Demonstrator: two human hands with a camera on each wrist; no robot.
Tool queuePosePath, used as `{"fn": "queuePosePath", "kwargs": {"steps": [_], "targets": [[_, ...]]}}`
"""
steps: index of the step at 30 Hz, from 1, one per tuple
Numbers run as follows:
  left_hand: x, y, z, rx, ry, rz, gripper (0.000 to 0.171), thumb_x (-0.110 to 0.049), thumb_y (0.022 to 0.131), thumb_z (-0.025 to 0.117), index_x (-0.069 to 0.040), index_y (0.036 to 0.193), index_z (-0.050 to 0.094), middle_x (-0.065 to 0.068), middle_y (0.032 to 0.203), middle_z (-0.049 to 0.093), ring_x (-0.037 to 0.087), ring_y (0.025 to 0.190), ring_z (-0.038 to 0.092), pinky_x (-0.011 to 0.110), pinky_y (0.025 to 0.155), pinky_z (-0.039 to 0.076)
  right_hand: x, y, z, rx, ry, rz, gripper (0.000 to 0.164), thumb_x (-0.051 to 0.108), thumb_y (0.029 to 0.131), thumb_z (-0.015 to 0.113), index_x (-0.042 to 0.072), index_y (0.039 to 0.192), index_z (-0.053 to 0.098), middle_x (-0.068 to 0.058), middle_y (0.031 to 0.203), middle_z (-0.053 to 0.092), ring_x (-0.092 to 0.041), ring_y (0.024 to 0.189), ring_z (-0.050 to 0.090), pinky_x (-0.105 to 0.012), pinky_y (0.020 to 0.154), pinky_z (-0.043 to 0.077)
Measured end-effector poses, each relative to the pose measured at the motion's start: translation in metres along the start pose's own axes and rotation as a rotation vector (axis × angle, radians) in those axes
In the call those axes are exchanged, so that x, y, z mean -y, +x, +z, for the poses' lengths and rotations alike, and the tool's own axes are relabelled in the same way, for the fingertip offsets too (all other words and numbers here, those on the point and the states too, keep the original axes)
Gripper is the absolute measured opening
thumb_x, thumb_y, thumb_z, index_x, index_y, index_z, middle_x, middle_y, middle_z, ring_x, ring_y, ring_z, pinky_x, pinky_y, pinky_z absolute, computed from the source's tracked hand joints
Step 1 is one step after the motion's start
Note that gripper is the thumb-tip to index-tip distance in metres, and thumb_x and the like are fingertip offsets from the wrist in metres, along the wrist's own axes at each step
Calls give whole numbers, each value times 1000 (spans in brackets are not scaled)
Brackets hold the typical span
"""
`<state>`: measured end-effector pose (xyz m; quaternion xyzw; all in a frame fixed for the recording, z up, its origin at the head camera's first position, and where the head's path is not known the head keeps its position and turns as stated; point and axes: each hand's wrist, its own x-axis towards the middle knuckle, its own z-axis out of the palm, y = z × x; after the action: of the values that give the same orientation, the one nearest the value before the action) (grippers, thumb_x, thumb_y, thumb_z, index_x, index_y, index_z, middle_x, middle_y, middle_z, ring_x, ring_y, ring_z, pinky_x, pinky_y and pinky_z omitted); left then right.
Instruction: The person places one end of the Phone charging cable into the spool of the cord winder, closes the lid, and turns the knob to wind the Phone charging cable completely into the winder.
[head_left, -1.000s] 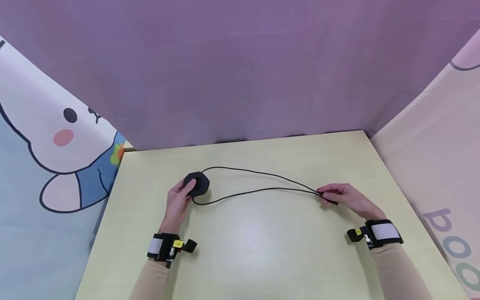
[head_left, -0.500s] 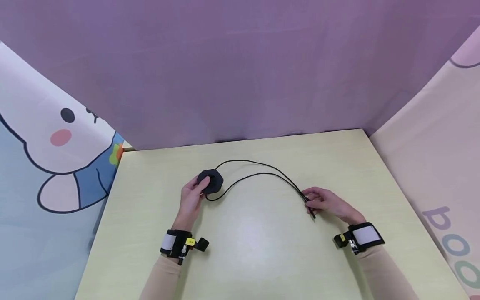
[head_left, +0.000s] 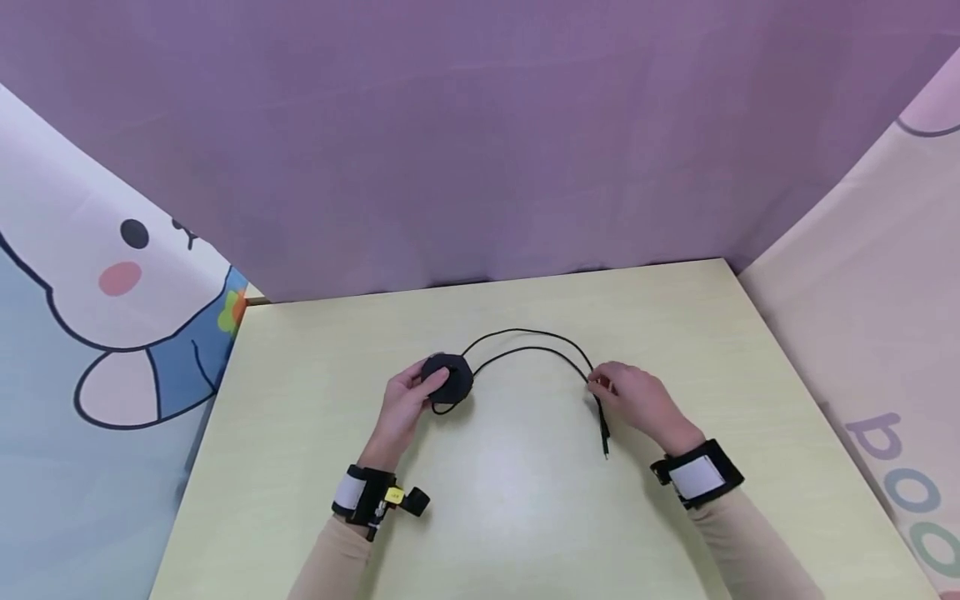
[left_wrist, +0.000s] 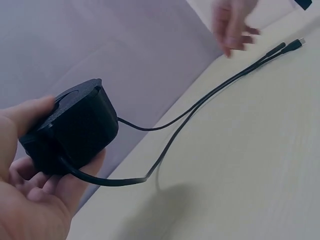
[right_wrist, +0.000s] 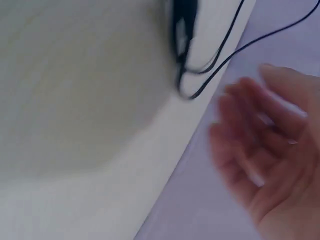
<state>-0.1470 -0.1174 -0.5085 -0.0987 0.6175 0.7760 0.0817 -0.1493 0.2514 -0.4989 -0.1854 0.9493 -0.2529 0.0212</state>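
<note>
My left hand grips a black hexagonal cable reel, thumb over its flat face and fingers underneath. In the left wrist view, thin black cable leaves the reel from two sides. The two strands run together toward a plug with a small metal tip. My right hand is beside the strands near their ends. In the right wrist view its fingers are loosely bent, blurred and hold nothing; the cable lies apart from them. The head view does not show that gap clearly.
A pale wooden table lies under both hands. Behind it hangs a purple cloth. Printed cloths stand at the left and right sides. Each wrist wears a black strap.
My left hand has moved right with the reel. My right hand moved left, bending the strands into an arch, and has let go of the cable. The plug ends now point toward the front.
</note>
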Motion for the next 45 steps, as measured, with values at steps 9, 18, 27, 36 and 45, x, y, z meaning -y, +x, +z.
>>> {"fn": "queuePosePath", "kwargs": {"steps": [9,18,27,36,45], "targets": [[4,-4,10,99,67,-18,44,-10,98,70,0,140,62,14,125,72,13,101,72,25,76,57,38,18,24,-166,199,-255,20,10,97,72,6,117,73,-4,113,69,-24,96,66,-38,76,59],[9,-9,16,151,149,-19,43,-14,96,75,-5,136,66,10,116,75,12,87,67,22,63,48,65,31,40,-203,305,-408,39,4,96,73,4,134,65,-16,140,60,-25,99,69,-40,81,60],[13,-12,22,227,238,-5,44,-16,95,76,-4,136,67,4,106,75,10,79,61,22,61,43,77,36,47,-132,289,-472,34,3,99,67,4,133,68,-14,139,64,-28,129,60,-39,108,49],[12,-15,25,311,276,-31,47,-15,94,76,-3,139,65,12,122,72,12,95,64,21,74,51,70,33,51,-225,279,-586,24,-3,89,76,4,113,75,-6,110,71,-20,103,67,-27,92,56],[10,-17,25,376,261,-23,53,-15,95,75,2,143,59,22,135,65,20,115,66,29,93,55,64,33,55,-290,307,-622,26,-6,81,82,5,104,78,-4,101,71,-17,95,67,-23,85,55]]}}
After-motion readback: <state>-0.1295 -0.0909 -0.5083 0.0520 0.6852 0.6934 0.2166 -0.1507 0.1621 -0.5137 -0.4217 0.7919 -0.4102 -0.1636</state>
